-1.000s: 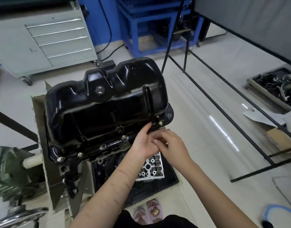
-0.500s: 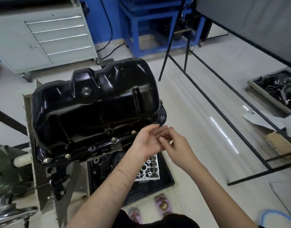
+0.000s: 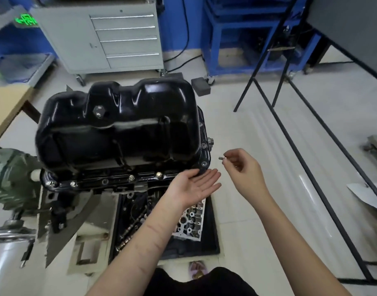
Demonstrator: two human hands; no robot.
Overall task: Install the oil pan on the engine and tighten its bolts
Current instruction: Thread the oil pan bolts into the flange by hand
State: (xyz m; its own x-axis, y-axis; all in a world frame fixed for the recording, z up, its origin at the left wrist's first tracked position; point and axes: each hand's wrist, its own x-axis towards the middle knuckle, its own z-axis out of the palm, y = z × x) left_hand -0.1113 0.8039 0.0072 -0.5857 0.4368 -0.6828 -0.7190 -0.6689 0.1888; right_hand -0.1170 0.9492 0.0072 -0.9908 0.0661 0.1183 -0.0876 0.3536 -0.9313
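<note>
The oil pan [image 3: 119,129] sits upside-down on the engine block [image 3: 110,184], its flange holding several bolts along the near edge. The right hand [image 3: 245,171] pinches a small bolt [image 3: 222,158] in its grip, long axis roughly level, pointing left toward the flange's empty near-right corner hole [image 3: 204,164], just beside it. The left hand [image 3: 196,186] lies released, palm up, beneath that corner. No brand or legible writing shows.
</note>
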